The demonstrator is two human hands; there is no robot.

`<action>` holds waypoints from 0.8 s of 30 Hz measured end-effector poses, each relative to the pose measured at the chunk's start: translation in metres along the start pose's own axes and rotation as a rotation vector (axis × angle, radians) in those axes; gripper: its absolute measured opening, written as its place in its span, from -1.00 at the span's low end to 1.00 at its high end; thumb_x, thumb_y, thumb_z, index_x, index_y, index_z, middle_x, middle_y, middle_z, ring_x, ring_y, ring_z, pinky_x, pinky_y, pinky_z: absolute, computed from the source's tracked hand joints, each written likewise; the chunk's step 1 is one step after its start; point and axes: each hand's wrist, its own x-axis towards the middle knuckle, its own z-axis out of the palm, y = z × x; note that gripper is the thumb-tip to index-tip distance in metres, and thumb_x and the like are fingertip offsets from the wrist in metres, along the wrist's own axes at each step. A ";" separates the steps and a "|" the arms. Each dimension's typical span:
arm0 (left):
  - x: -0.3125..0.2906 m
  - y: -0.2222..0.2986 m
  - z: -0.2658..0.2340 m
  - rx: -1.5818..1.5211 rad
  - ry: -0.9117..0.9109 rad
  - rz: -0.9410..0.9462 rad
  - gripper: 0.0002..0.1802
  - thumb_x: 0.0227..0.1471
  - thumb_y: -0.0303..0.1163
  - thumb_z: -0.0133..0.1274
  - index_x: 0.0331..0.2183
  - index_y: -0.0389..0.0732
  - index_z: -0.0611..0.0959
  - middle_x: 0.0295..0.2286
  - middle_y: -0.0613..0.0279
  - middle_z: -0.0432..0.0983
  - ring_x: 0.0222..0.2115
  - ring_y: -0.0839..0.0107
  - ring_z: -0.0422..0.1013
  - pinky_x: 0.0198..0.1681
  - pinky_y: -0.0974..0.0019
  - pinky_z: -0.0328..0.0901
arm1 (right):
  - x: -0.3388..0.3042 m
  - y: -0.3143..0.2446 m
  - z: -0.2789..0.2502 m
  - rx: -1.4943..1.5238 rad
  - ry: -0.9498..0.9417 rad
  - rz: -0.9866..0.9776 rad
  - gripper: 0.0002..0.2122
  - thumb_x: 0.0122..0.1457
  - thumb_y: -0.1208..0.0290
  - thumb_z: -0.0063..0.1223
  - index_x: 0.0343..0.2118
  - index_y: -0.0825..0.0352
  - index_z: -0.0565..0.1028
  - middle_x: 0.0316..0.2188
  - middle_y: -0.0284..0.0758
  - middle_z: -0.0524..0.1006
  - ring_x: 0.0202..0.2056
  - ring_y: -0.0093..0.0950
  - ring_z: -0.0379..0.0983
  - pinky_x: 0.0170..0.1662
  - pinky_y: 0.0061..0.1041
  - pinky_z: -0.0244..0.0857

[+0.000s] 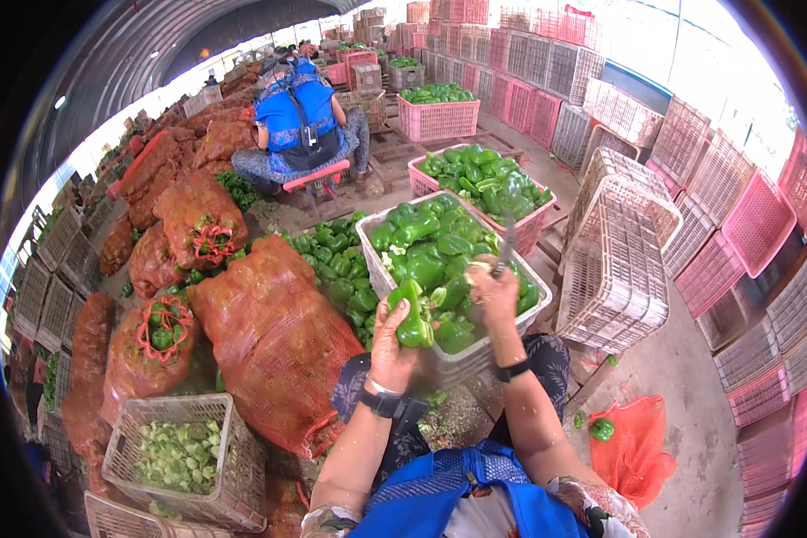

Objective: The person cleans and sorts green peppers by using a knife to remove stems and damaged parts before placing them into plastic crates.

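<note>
In my left hand (393,351) is a green bell pepper (412,316), cut open on its right side, with fingers wrapped round it. My right hand (495,294) is closed on a knife (508,235); its blade points up and away and is smeared by motion. A small pale piece shows by the right fingers, too blurred to name. Both hands are over the near part of a whitish plastic crate (364,244) heaped with green bell peppers (430,247). More peppers (336,269) lie in a pile left of this crate.
Behind stands a pink crate (536,218) of peppers. Full orange mesh sacks (273,336) crowd the left, near a crate (233,484) of pale green trimmings. Tipped crates (614,269) and tall stacks line the right. A co-worker (300,121) sits ahead. An orange net bag (637,448) lies right.
</note>
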 end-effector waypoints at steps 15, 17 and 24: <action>0.216 0.005 0.003 1.581 -0.451 0.500 -0.34 -0.29 -0.44 0.35 -0.04 -0.10 0.52 -0.01 0.11 0.36 0.06 0.18 0.27 0.14 0.26 0.15 | -0.008 -0.076 -0.052 0.222 0.204 -0.088 -0.87 0.15 0.48 0.06 -0.26 0.37 0.47 -0.60 -0.48 0.40 -0.69 -0.73 0.24 -0.64 -0.71 0.13; 0.232 -0.005 -0.030 1.714 -0.449 0.343 -0.36 -0.16 -0.25 0.26 0.03 -0.06 0.48 0.06 0.07 0.32 0.12 0.13 0.22 0.18 0.17 0.07 | -0.012 -0.067 -0.050 0.176 0.161 -0.071 -0.87 0.14 0.47 0.07 -0.26 0.37 0.47 -0.59 -0.47 0.42 -0.68 -0.73 0.25 -0.63 -0.71 0.12; 0.253 -0.033 -0.028 1.893 -0.409 0.325 -0.43 -0.02 -0.15 0.12 0.07 0.02 0.45 0.09 0.22 0.32 0.20 0.18 0.10 0.19 -0.09 -0.06 | -0.016 -0.077 -0.059 0.251 0.137 -0.035 -0.85 0.12 0.51 0.07 -0.24 0.37 0.44 -0.60 -0.48 0.39 -0.68 -0.73 0.24 -0.63 -0.71 0.12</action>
